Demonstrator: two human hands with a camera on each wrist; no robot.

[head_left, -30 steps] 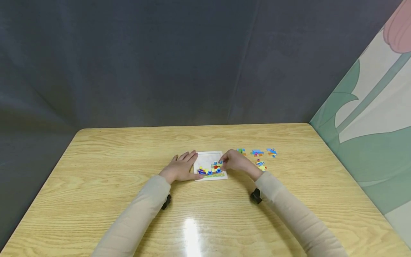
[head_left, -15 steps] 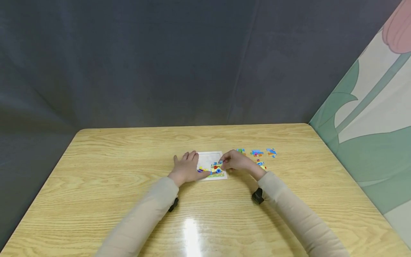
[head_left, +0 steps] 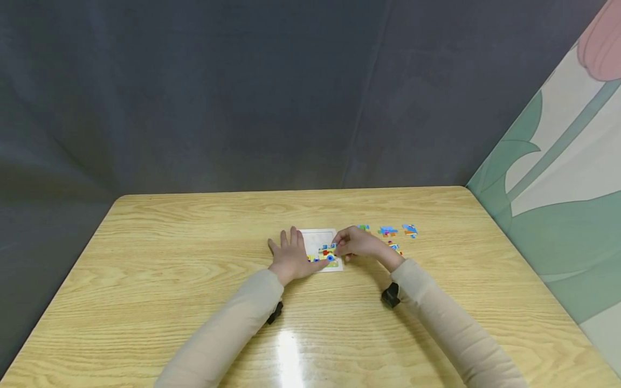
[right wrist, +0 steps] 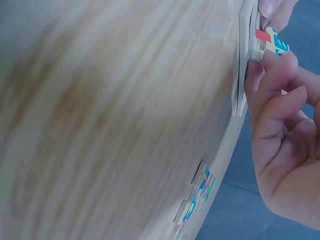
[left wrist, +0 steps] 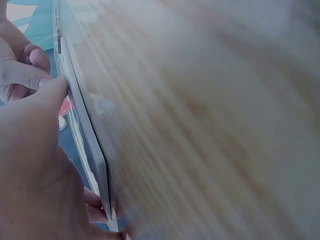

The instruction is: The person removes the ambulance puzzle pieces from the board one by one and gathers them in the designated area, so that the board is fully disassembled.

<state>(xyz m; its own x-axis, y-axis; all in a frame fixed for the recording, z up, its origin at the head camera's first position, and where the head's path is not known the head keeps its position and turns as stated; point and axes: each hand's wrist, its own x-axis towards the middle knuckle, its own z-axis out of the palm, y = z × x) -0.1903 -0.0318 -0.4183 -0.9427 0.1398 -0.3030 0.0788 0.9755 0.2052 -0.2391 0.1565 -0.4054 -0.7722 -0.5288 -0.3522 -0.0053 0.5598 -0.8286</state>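
A white puzzle frame (head_left: 317, 231) lies on the table, with joined pieces along its lower part. The left hand (head_left: 294, 262) rests over the frame's left side, fingers spread and straight, its thumb reaching across the lower edge toward the blue wheel. At the right side the right hand (head_left: 358, 242) pinches a puzzle piece (right wrist: 276, 44) between thumb and curled fingers, the piece tilted up from the frame in the right wrist view. The left wrist view shows the left thumb (left wrist: 52, 92) at the frame's edge, close to the other hand's fingertips.
Loose puzzle pieces lie right of the frame: a blue and orange one (head_left: 409, 230), a blue one (head_left: 388, 230), a green one (head_left: 363, 228) partly behind the right hand, and a yellow one (head_left: 395, 248). A dark curtain (head_left: 242, 108) stands behind the wooden table (head_left: 170, 242).
The left hand has moved right across the frame, its thumb now over the lower right part. The right hand has stayed nearly in place, still holding the piece.
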